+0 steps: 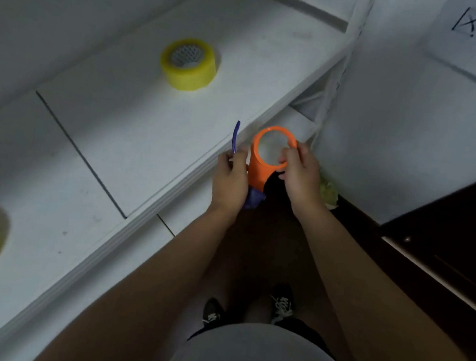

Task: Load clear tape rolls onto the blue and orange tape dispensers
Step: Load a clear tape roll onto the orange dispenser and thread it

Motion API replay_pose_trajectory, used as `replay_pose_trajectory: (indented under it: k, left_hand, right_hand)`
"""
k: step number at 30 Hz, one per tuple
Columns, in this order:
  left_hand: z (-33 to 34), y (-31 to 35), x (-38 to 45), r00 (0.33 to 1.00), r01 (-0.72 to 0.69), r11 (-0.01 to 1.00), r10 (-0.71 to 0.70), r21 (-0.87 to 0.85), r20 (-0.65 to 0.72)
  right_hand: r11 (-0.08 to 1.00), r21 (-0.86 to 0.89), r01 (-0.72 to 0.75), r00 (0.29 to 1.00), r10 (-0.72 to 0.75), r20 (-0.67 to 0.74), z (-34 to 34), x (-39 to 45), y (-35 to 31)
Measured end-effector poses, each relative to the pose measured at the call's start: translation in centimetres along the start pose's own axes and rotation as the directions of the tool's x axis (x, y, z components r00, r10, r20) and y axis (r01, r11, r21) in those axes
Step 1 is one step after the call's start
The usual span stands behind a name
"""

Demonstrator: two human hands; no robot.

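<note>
Left hand (pixel 231 176) grips the dispenser (pixel 257 167) by its handle, steadying it; right hand (pixel 300 172) fingers pinch the orange drum rim, bare for loading; tape roll (pixel 188 63) waits on the bench (pixel 147 128).

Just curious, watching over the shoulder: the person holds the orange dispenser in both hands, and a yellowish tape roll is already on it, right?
Not quite. In the head view both the left hand and the right hand do hold the orange dispenser, but its ring is empty. The yellowish tape roll sits apart on the white shelf.
</note>
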State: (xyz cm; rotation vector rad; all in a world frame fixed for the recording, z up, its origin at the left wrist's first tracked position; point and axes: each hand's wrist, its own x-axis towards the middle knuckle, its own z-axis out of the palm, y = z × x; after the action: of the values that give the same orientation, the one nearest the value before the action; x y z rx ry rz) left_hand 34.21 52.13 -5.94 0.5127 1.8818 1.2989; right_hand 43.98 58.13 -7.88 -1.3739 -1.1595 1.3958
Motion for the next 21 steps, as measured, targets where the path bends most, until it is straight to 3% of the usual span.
replay_pose_trajectory:
  k: [9,16,21]
  left_hand:
    - [6.2,-2.1,0.8,0.996,0.081,0.994,-0.084,0.073,0.043]
    - [8.3,-0.7,4.3,0.987,0.025,0.997,-0.036,0.071,0.155]
    - [9.8,2.3,6.7,0.978,-0.115,0.993,0.109,0.023,0.177]
  right_hand:
    - [0.997,-0.035,-0.073,0.997,0.073,-0.023,-4.9,3.3,3.0]
    - [0.992,-0.123,-0.019,0.997,0.009,-0.081,-4.4,7.0,1.4]
    - [0.987,-0.159,0.031,0.987,-0.055,-0.148,-3.9,10.1,-1.8]
